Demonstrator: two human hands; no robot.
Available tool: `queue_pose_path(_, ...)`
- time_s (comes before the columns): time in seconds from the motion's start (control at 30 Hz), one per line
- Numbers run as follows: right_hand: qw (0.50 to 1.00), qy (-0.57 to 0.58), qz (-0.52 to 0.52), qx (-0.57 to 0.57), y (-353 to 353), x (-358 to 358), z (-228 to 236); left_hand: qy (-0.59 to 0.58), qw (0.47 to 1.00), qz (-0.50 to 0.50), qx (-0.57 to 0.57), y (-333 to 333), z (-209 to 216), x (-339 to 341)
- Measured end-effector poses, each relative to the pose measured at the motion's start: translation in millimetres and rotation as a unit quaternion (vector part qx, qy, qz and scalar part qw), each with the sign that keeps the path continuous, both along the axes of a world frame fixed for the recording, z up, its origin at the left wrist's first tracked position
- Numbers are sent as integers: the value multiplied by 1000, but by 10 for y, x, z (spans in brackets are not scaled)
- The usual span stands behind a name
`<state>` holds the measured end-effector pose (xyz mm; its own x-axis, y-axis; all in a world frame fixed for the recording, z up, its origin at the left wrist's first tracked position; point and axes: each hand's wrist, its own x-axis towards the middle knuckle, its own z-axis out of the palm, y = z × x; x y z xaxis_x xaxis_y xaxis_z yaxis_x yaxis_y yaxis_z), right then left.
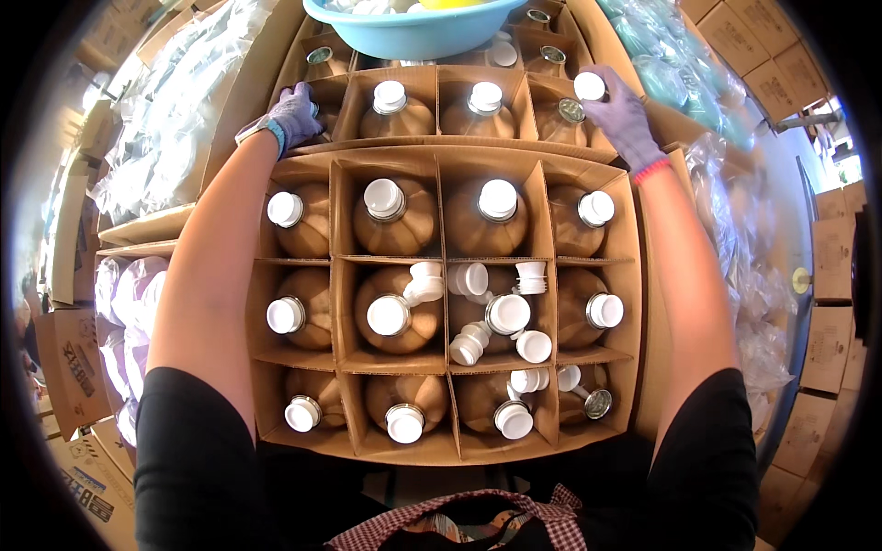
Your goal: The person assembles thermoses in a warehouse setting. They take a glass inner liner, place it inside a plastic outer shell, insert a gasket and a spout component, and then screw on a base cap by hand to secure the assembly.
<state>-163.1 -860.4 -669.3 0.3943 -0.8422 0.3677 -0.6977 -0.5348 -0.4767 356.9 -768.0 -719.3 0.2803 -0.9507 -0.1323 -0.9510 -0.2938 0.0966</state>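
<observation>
My right hand [625,115], in a grey-purple glove, pinches a white cap [589,86] just above the bare metal-rimmed mouth of an uncapped bottle [571,110] in the far carton. My left hand [296,115], gloved alike, is curled down into that carton's left-end compartment; what its fingers hold is mostly hidden. Between my hands stand two bottles with white caps [390,96] [485,97]. Nearer me, a divided carton [441,151] holds rows of large see-through bottles, nearly all white-capped. Its near right bottle [598,404] shows a bare mouth.
Loose white caps [533,346] lie among the near carton's bottles. A light blue basin [413,35] with white pieces sits on the far carton. Plastic-wrapped goods [175,110] fill cartons at left, and more bags [735,257] hang at right. Stacked boxes [831,266] line the right side.
</observation>
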Motion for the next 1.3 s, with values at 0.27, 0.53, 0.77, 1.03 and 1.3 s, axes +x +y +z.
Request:
queue_pose_path(0.27,932,317,-57,166,-552,399,-213,61,997,-40,-36,-69,-133,334)
queue_pose_path(0.53,954,232,-13,192,-391,391,-247,-86,941,-58,-321,726,320,-363)
queue_pose_path(0.77,939,309,-144,-48,20,260,-378,169,944,-269,-92,2338,890,-2440)
queue_pose_path(1.03,915,320,245,-1,2346,306,342,36,979,-191,-53,2610,500,-2594)
queue_pose_path(1.3,960,237,149,-29,2569,164,60,131,968,-144,-158,2509,389,-2531)
